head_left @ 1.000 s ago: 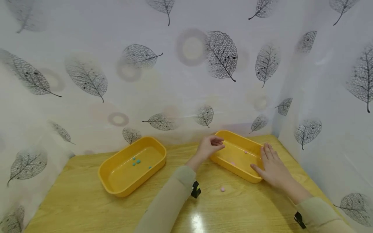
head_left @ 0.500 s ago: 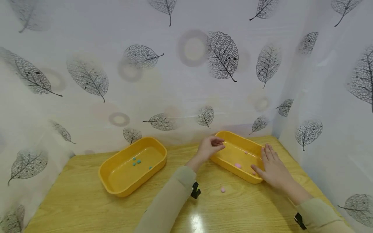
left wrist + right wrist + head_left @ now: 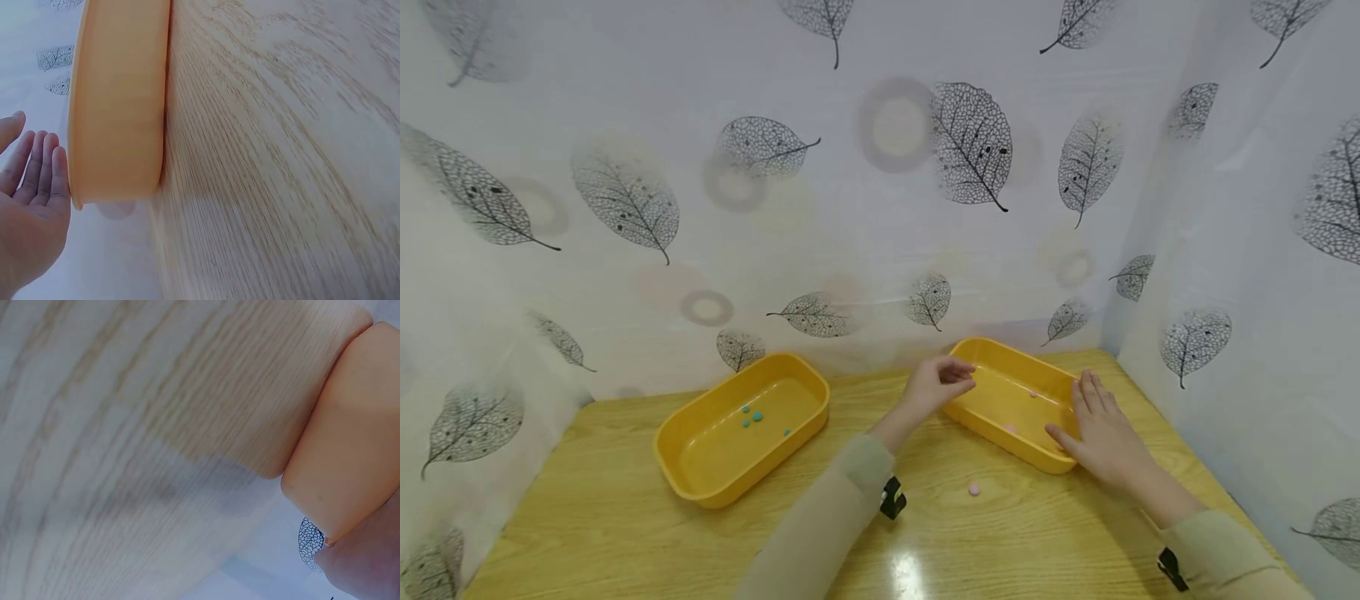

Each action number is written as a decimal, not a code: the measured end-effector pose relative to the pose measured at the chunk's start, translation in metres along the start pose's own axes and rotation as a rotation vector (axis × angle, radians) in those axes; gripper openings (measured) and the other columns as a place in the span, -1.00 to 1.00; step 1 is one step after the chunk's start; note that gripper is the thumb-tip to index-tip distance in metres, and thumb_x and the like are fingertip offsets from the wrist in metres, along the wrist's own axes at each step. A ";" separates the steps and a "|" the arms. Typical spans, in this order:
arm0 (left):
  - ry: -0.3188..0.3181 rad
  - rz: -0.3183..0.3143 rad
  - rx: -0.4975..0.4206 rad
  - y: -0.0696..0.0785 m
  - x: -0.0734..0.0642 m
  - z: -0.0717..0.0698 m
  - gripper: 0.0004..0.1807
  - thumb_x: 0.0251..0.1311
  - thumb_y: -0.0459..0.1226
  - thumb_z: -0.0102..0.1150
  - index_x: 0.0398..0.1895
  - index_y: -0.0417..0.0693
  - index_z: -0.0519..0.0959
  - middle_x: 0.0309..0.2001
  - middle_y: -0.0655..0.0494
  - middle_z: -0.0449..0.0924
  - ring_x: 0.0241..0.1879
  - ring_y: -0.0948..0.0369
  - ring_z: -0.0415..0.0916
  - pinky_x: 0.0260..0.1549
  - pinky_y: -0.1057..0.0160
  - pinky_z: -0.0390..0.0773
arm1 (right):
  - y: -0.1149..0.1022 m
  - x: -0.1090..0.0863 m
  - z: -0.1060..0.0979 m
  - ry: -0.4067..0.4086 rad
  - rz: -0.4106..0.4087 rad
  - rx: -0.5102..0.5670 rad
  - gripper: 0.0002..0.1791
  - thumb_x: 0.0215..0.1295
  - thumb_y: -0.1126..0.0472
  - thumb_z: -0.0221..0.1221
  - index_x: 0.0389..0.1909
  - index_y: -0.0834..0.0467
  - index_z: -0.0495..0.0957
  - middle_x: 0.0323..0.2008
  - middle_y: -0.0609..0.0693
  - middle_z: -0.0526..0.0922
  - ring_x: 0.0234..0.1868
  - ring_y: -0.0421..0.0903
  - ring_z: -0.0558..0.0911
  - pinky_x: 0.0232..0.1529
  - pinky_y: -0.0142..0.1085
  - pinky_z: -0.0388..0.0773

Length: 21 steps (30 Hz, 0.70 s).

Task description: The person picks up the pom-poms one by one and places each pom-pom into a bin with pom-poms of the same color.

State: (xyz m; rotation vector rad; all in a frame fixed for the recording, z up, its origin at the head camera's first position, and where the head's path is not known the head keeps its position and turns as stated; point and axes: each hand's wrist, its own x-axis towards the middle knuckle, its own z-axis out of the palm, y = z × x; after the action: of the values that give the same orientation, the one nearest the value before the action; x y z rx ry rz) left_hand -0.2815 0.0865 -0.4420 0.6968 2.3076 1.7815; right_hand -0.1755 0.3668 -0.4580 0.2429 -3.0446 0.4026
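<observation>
In the head view a yellow tray stands at the back right, with a few small pink pieces inside. My left hand is at its left end, fingers bent loosely and thumb apart. In the left wrist view nothing lies between that hand's fingers and thumb, and the fingertips come close to the tray's rim. My right hand rests on the tray's right end, fingers straight, thumb over the inside. The right wrist view catches only part of this hand beside the tray wall.
Another yellow tray stands at the left with several blue-green pieces in it. One pink piece lies on the wooden table in front of the right tray. Leaf-patterned sheeting closes off the back and sides.
My left hand and forearm have shifted slightly left. A pink piece in the right tray lies a little farther right than one second ago. The right hand stays in place.
</observation>
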 end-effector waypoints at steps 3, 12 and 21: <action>-0.002 0.000 -0.017 -0.001 -0.004 -0.002 -0.73 0.33 -0.44 0.39 0.05 -0.39 0.71 -0.05 -0.27 0.79 -0.08 -0.07 0.76 -0.14 0.46 0.71 | -0.001 0.000 0.000 0.000 0.001 0.004 0.12 0.61 -0.27 0.01 0.55 0.67 -0.14 0.61 0.63 -0.26 0.65 0.55 -0.15 0.63 0.39 -0.12; -0.027 0.043 -0.013 -0.003 -0.017 -0.009 -0.76 0.34 -0.44 0.37 0.02 -0.38 0.72 -0.07 -0.31 0.80 -0.16 0.03 0.77 -0.20 0.52 0.67 | -0.001 0.000 -0.001 0.002 -0.001 -0.002 0.11 0.61 -0.26 0.01 0.55 0.68 -0.13 0.60 0.64 -0.24 0.64 0.55 -0.13 0.62 0.41 -0.08; -0.070 0.030 -0.012 -0.006 -0.038 -0.008 -0.77 0.34 -0.42 0.38 0.00 -0.38 0.73 -0.09 -0.28 0.80 -0.22 0.18 0.74 -0.21 0.51 0.67 | -0.001 0.000 -0.001 0.005 -0.006 -0.008 0.11 0.60 -0.25 0.03 0.54 0.68 -0.12 0.60 0.65 -0.23 0.64 0.57 -0.12 0.62 0.41 -0.08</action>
State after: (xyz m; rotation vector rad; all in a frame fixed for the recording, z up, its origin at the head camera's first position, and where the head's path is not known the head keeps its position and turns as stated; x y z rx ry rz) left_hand -0.2530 0.0615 -0.4510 0.7833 2.2511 1.7530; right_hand -0.1754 0.3658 -0.4570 0.2496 -3.0390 0.3905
